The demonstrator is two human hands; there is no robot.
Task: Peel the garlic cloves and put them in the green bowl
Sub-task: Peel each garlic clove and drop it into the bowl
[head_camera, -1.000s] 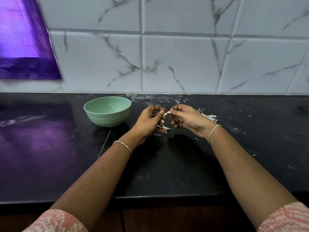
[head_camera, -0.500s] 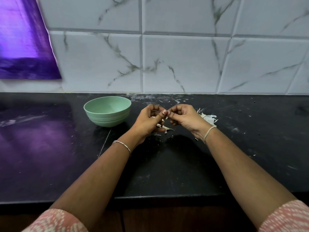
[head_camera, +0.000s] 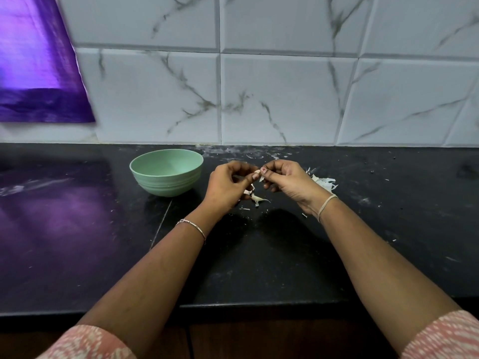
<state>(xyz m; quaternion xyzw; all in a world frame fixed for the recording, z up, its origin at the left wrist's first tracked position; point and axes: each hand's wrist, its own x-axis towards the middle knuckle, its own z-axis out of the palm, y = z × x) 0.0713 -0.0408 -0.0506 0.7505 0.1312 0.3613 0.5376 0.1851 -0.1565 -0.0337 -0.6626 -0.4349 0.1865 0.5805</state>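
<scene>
My left grip (head_camera: 228, 185) and right grip (head_camera: 287, 180) both pinch one garlic clove (head_camera: 257, 173) mid-frame; I see only green inside the bowl (head_camera: 166, 183), centre-left.

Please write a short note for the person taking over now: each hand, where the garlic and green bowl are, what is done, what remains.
The left hand grips a small pale garlic clove above the black counter.
The right hand pinches the same clove's tip, peeling skin.
The round pale green bowl stands on the counter, left of both hands; no clove shows in the visible part of its inside.
White garlic skins lie piled behind the right hand; more scraps lie under the hands.
Done: some skin is off. Left: finish this clove and drop it in the bowl.
</scene>
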